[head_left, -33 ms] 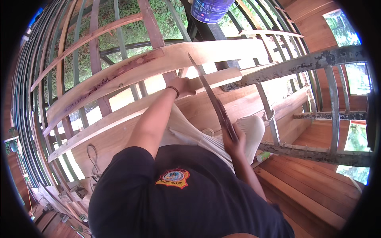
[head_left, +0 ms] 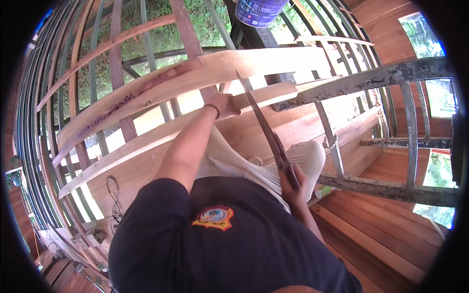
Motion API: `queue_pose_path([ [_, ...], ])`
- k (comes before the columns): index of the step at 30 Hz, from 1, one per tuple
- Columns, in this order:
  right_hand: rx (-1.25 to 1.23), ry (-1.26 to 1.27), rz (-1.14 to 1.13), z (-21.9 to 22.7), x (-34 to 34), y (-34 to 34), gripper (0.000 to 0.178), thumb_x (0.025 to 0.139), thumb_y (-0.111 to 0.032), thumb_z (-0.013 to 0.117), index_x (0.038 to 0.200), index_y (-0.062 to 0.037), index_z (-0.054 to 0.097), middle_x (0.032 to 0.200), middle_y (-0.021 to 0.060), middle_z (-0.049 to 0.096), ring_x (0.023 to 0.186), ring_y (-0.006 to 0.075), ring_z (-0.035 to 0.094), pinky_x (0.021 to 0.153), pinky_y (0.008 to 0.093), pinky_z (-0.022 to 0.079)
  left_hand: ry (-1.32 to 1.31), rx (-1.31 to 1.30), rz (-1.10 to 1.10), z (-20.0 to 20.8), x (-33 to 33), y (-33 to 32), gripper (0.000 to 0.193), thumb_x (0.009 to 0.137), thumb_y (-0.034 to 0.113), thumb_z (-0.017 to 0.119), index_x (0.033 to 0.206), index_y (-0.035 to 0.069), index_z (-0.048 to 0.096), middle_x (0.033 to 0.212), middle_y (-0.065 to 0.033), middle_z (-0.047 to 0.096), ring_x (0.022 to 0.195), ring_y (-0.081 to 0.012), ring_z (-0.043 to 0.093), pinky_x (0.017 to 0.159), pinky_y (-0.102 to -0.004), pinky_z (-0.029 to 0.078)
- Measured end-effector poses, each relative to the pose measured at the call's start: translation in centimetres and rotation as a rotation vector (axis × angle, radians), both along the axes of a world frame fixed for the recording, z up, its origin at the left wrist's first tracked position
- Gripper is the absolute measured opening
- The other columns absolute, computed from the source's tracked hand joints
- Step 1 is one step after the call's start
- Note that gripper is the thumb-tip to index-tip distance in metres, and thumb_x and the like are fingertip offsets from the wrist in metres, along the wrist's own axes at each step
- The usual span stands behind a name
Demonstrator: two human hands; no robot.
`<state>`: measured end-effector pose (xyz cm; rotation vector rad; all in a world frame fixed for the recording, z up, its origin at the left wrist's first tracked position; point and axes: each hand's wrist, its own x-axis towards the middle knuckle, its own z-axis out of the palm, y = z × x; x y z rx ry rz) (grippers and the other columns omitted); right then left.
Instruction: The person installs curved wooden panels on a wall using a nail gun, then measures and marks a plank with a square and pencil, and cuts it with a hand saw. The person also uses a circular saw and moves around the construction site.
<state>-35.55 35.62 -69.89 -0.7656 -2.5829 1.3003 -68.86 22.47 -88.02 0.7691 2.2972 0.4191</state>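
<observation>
A handsaw, seen nearly edge-on, runs from my right side up and away, its dark blade crossing a narrow wooden plank. My right hand is closed around the saw's handle, close to my right knee. Just left of the blade, my left hand grips the narrow plank, its fingers partly hidden on the far side. Beyond this plank lies a wider, pale board with a dark reddish stain along its left part. The blade's tip ends in front of that board.
A paint-spotted metal ladder extends to the right. At the far edge hangs or stands a purple-blue bucket. Slatted railings open onto greenery. A dark cable lies at left, and a green-and-white can near my right knee.
My right hand has drawn the saw slightly back toward me and to the right. The left hand and the planks stay in place.
</observation>
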Motion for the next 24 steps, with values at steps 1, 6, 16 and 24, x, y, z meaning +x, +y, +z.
queue_pose_path([
  [1, 0.004, -0.043, -0.007, 1.5, 1.7, 0.3, 0.012, 0.090, -0.003, 0.065, 0.101, -0.0020, 0.070, 0.074, 0.0168, 0.064, 0.075, 0.0280, 0.071, 0.067, 0.0371, 0.053, 0.020, 0.003, -0.020, 0.4, -0.3, 0.5, 0.072, 0.072, 0.060, 0.074, 0.121, 0.008, 0.071, 0.120, -0.0204, 0.072, 0.112, -0.0355, 0.069, 0.096, -0.0426, 0.056],
  [6, -0.021, 0.085, -0.039, -5.6, -7.1, 1.8, 0.008, 0.089, -0.006, 0.067, 0.096, -0.0010, 0.069, 0.074, 0.0160, 0.065, 0.068, 0.0267, 0.069, 0.063, 0.0368, 0.051, 0.021, 0.028, -0.056, 0.6, -0.1, 2.7, 0.076, 0.071, 0.062, 0.075, 0.125, 0.008, 0.070, 0.121, -0.0184, 0.072, 0.113, -0.0351, 0.069, 0.098, -0.0432, 0.055],
  [16, 0.097, 0.016, 0.027, -0.6, 0.6, 0.7, 0.014, 0.088, 0.000, 0.062, 0.100, -0.0034, 0.069, 0.077, 0.0149, 0.066, 0.071, 0.0235, 0.068, 0.064, 0.0355, 0.051, -0.002, -0.037, 0.010, 1.9, -0.3, 1.1, 0.074, 0.071, 0.063, 0.074, 0.120, 0.007, 0.070, 0.118, -0.0180, 0.073, 0.111, -0.0347, 0.069, 0.096, -0.0419, 0.055],
  [24, -0.011, -0.002, -0.005, -2.5, -3.3, 0.9, 0.011, 0.088, -0.002, 0.065, 0.099, -0.0015, 0.069, 0.079, 0.0176, 0.067, 0.071, 0.0271, 0.070, 0.065, 0.0381, 0.052, -0.007, -0.045, -0.060, 0.9, -1.2, 1.2, 0.075, 0.071, 0.063, 0.075, 0.120, 0.006, 0.071, 0.119, -0.0192, 0.073, 0.113, -0.0353, 0.068, 0.098, -0.0419, 0.054],
])
